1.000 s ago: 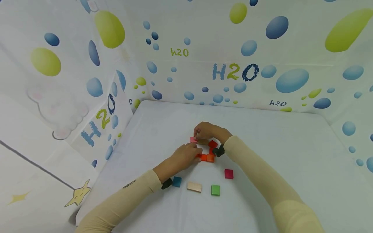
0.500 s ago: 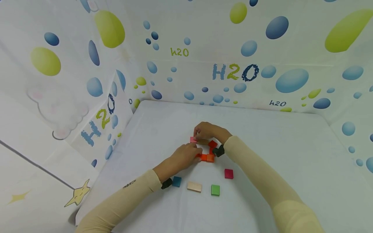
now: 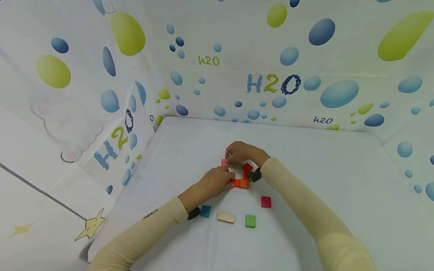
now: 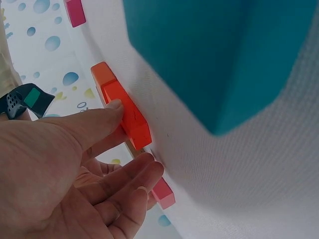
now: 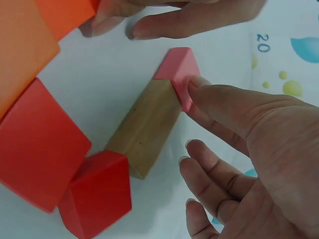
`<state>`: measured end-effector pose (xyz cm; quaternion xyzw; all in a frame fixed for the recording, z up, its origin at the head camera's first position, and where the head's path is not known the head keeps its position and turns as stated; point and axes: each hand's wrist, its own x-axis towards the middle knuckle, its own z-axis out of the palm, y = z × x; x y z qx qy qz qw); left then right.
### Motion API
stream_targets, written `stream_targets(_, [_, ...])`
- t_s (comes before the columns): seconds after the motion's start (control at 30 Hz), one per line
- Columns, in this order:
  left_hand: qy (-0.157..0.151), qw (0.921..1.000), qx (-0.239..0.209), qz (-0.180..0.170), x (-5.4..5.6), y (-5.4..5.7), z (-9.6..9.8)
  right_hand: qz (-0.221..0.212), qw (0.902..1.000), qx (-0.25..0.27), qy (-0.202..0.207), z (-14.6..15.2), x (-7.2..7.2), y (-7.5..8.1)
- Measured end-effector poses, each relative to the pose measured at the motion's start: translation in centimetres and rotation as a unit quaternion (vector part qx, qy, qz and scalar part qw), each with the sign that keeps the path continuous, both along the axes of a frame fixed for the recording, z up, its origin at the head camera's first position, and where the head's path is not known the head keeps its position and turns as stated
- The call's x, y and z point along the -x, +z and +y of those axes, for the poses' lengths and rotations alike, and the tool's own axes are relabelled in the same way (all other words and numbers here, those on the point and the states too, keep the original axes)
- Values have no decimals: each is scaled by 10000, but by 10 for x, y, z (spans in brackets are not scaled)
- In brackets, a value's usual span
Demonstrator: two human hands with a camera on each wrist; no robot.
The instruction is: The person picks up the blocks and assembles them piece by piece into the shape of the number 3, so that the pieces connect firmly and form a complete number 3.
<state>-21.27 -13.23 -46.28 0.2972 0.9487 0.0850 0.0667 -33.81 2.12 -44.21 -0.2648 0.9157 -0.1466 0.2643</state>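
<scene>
My right hand [image 3: 242, 151] pinches a pink block [image 5: 178, 62] between thumb and index finger, its other fingers loosely bent. The pink block touches the end of a long wooden block [image 5: 149, 119], whose other end meets a red block [image 5: 102, 194]. A second red block [image 5: 42, 147] adjoins that one. Nearer me, my left hand [image 3: 214, 182] pinches an orange-red block [image 4: 130, 117] with its thumb on top; the index fingertip is partly hidden. An orange block [image 3: 244, 183] sits against it. Together the blocks form a loop with its left side open, partly covered by my hands.
Loose blocks lie in front on the white cloth: a blue one [image 3: 205, 211] beside my left wrist, a plain wooden one [image 3: 226, 217], a green one [image 3: 250, 221] and a crimson one [image 3: 266, 202]. A patterned curtain [image 3: 237, 52] hangs behind.
</scene>
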Motion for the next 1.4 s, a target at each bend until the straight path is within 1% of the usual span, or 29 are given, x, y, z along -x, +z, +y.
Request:
stream_targets(0.2, [29,10000,11,-55,0,0,1,147,9999,44,16,5,2,7])
stream_targets(0.37, [94,9999,69,-103,-1,1,2,223,9996,115,-93,14,5,11])
stream_targets(0.47, [107,9998,84,-132,-1,2,3,365,9991,184,-127,23,4,13])
stream_targets(0.53, [101,9998,87,-160,-1,2,3,437,9986,238,-161,31,1,16])
stream_targets(0.8, [124,9995,238,-186,0,3,5,750,9961,336,-325,62,-21,24])
stream_targets(1.0, [160,9992,298,-217,0,4,5,878,9948,420,-301,83,-40,27])
stream_targets(1.23, [185,9994,241,-184,-1,2,6,941,9942,449,-257,106,-72,22])
stream_targets(1.4, [202,9994,242,-169,1,-1,5,970,9933,511,-367,121,-93,15])
